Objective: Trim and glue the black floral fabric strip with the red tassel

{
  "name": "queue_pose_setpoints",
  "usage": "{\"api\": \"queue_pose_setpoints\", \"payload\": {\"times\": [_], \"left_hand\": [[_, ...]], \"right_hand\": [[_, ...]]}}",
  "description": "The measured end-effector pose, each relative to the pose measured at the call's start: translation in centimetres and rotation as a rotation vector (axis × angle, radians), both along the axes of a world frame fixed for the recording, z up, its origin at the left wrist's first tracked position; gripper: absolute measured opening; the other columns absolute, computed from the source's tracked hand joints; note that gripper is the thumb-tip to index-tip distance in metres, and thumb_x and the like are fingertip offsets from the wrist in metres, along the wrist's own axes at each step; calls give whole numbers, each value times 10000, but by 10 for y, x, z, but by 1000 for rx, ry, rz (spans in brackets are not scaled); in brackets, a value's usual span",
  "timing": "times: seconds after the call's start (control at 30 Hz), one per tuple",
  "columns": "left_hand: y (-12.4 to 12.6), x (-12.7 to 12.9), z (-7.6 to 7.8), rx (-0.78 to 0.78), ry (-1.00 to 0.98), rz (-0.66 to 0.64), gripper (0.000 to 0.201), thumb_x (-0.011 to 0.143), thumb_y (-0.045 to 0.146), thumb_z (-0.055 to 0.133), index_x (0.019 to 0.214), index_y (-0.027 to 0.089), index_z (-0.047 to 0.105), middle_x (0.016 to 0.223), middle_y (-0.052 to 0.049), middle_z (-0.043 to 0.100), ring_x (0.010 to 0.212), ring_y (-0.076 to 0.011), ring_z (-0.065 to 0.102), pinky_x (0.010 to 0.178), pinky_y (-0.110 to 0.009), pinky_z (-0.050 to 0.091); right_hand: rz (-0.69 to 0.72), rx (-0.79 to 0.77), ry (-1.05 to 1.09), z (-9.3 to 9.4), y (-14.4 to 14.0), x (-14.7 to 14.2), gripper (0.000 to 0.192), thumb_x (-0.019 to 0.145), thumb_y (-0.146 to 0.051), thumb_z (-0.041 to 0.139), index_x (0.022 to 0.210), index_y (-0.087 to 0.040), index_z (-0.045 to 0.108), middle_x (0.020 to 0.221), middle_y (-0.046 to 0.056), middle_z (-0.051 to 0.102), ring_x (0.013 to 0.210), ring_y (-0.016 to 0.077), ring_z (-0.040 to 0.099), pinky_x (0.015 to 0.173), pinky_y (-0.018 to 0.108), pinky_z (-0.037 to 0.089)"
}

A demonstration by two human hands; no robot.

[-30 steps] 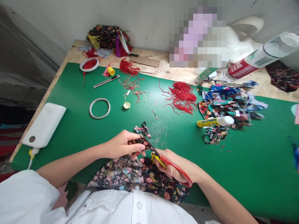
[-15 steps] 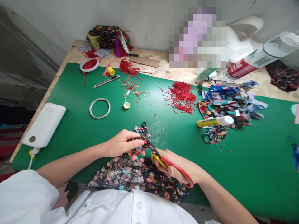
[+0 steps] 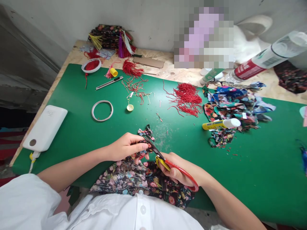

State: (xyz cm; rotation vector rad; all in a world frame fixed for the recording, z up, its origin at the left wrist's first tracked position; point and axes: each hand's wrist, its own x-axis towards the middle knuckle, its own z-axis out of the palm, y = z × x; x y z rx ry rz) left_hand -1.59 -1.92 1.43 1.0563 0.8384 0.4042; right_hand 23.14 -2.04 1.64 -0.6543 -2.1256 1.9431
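My left hand (image 3: 124,147) pinches the edge of a black floral fabric (image 3: 141,180) that hangs over the front edge of the green mat (image 3: 79,134). My right hand (image 3: 184,172) grips red-and-yellow-handled scissors (image 3: 168,163), and their dark blades point up-left into the fabric right at my left fingertips. A small floral offcut (image 3: 145,131) lies on the mat just beyond the blade tips.
A white power bank (image 3: 45,127) lies at the left, with a tape ring (image 3: 102,111) and a small yellow cap (image 3: 129,108) nearby. Red threads (image 3: 188,99), floral scraps (image 3: 235,105) and a glue stick (image 3: 222,124) sit to the right. A utility knife (image 3: 109,83) and bottles (image 3: 259,60) lie at the back.
The scissor blades have moved slightly forward along the fabric held by my left fingers. Both hands otherwise stay in place.
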Motion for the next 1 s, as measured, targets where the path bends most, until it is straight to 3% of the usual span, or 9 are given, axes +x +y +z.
{"api": "queue_pose_setpoints", "payload": {"times": [0.7,0.83,1.0], "left_hand": [[2,0,4,59,-4,-15,364,939,467,540,934,118,646,846,-49,732,552,-86,614,535,-186,472],[1,0,3,49,25,-35,402,932,508,529,888,125,642,807,-43,725,552,-105,625,530,-201,487],[-2,4,6,74,50,-126,297,955,414,509,927,136,609,859,-53,751,542,-106,648,542,-202,503]], "right_hand": [[-52,-78,-36,-2,1,0,672,848,-844,271,755,-192,406,577,-66,342,504,69,248,442,204,236],[-213,-190,11,-10,-4,1,622,847,-812,383,778,-195,409,557,-74,368,448,59,294,404,194,260],[-426,-307,-131,-6,-10,-6,485,810,-619,662,747,-187,450,523,-87,372,417,49,314,381,176,242]]}}
